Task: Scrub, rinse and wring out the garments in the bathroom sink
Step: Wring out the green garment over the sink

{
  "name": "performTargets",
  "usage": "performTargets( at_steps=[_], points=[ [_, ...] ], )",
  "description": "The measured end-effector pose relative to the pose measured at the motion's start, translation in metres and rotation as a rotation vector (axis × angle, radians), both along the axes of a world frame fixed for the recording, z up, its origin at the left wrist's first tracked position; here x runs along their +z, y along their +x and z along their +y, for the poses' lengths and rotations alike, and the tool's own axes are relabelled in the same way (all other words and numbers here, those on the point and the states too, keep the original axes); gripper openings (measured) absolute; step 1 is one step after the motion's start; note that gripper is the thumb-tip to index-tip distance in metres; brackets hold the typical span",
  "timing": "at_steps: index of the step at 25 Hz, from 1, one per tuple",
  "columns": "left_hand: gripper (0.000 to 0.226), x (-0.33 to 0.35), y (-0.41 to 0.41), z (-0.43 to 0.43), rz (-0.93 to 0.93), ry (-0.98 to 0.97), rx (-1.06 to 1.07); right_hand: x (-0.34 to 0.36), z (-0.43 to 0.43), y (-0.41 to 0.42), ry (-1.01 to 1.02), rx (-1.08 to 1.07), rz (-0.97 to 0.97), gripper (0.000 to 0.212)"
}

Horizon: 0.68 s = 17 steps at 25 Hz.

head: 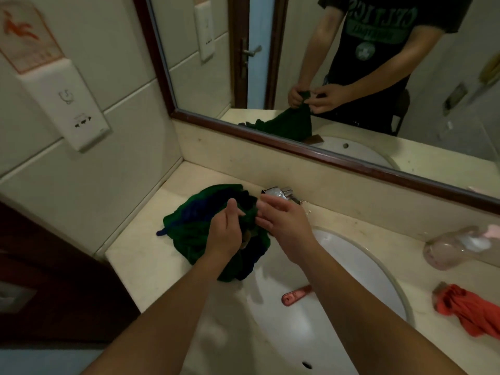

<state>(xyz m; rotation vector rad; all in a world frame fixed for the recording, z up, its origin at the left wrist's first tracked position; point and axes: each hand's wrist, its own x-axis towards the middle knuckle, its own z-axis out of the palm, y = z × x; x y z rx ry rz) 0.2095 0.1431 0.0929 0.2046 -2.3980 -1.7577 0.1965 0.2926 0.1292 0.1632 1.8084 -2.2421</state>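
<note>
The left hand [226,234] is closing its fingers around a bunched fold of the green and blue garment [194,226], which is lying on the bench [146,263] at ten o'clock from the sink [359,269], draping over its rim. The right hand [284,220] is pinching the same fold beside it, just in front of the tap [281,193]. An orange garment [470,309] is lying at three o'clock from the basin.

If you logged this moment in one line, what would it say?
step: working garment | green garment: bunched on counter at sink edge | left hand: gripping it | right hand: fingers at it | red cloth: aside
</note>
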Motion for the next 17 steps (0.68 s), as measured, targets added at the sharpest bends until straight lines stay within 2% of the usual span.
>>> performTargets(
  at_steps=[4,7,9,12,14,17],
  points=[
    [0.064,0.018,-0.007,-0.002,-0.197,0.028,0.064,-0.004,0.008,0.008,0.377,0.172,0.141,0.032],
    [0.070,0.031,-0.015,-0.002,-0.270,0.002,-0.028,-0.002,0.007,0.009,0.419,0.109,0.240,0.009],
    [0.079,0.040,-0.017,-0.001,-0.274,-0.003,-0.132,0.003,0.006,0.006,0.497,0.037,0.310,0.012],
    [0.080,0.055,-0.018,0.007,-0.164,0.020,-0.345,0.017,0.011,0.001,0.641,-0.111,0.395,0.022],
    [0.067,0.065,-0.020,0.020,-0.029,0.037,-0.435,0.035,0.024,0.000,0.579,-0.192,0.366,0.024],
    [0.042,0.077,-0.021,0.048,0.122,-0.048,-0.484,0.065,0.052,0.008,0.448,-0.244,0.360,0.030]
  ],
)
